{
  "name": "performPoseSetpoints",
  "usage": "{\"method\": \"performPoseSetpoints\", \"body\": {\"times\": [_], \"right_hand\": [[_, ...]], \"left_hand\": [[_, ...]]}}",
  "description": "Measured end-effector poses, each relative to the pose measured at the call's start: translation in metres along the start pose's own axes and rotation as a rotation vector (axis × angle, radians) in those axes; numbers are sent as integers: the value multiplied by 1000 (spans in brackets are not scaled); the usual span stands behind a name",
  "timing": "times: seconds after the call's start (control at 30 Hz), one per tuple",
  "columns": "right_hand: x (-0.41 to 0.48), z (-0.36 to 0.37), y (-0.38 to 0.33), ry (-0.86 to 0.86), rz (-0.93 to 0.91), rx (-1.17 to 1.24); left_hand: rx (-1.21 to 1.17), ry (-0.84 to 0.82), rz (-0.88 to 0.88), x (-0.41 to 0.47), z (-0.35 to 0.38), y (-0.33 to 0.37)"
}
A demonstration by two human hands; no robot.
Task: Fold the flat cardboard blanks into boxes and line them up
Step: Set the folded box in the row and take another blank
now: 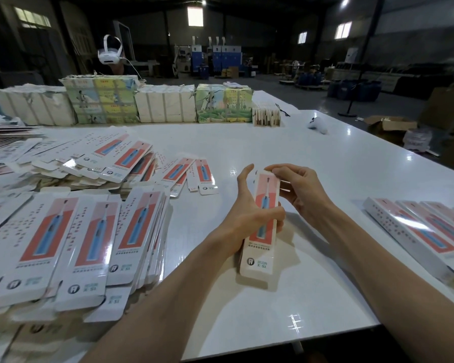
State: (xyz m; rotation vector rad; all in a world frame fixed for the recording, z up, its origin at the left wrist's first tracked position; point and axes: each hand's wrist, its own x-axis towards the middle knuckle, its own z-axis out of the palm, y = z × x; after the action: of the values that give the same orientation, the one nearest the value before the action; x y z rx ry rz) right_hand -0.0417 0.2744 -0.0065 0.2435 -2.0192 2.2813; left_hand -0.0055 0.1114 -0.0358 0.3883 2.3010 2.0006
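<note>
White glossy table (325, 158), one cardboard box (264, 195) in both hands near my front edge, about centre. Box is long and slim, printed face toward me: red panel, blue toothbrush picture, logo at the lower end. It stands steeply, top end tipped away. Lower end sits right at the tabletop; I cannot tell if it touches.

Left hand (243, 221) grips the box around its middle. Thumb lies across the printed face, lower fingers curl round the far edge, index finger sticks up free beside the left side. Right hand (298, 191) pinches the top end, fingertips curled onto the end flap.

Blanks (71, 244) lie flat in thick overlapping stacks at my left, same print, faces up. More blanks are in a looser pile (116, 163) farther back on the left, a few strays just beside it.

Finished boxes (425, 231) lie side by side in a row at the right edge, touching each other, well apart from the hands.

Far edge of the table: paper-wrapped bundles (102, 103) in a line, some plain white, some with green and yellow print. White controller (318, 124) lies alone on the far right part of the table. White headset (110, 52) shows behind the bundles. Open carton (389, 125) on the floor off the right side.
</note>
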Motion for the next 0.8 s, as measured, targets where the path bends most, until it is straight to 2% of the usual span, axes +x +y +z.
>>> {"method": "performPoseSetpoints", "body": {"times": [0.2,0.37,0.5,0.67,0.8], "right_hand": [[-2,0,1,-132,-38,8],[-6,3,4,-193,-114,-85],[-7,5,5,-168,-211,-166],[-7,5,8,-149,-238,-223],[-8,13,11,-76,-305,-400]], "left_hand": [[-38,20,11,2,-5,0],[-87,52,2,4,-11,0],[-91,19,6,6,-15,-3],[-132,10,0,9,-15,-9],[-329,27,-108,13,-12,-5]]}}
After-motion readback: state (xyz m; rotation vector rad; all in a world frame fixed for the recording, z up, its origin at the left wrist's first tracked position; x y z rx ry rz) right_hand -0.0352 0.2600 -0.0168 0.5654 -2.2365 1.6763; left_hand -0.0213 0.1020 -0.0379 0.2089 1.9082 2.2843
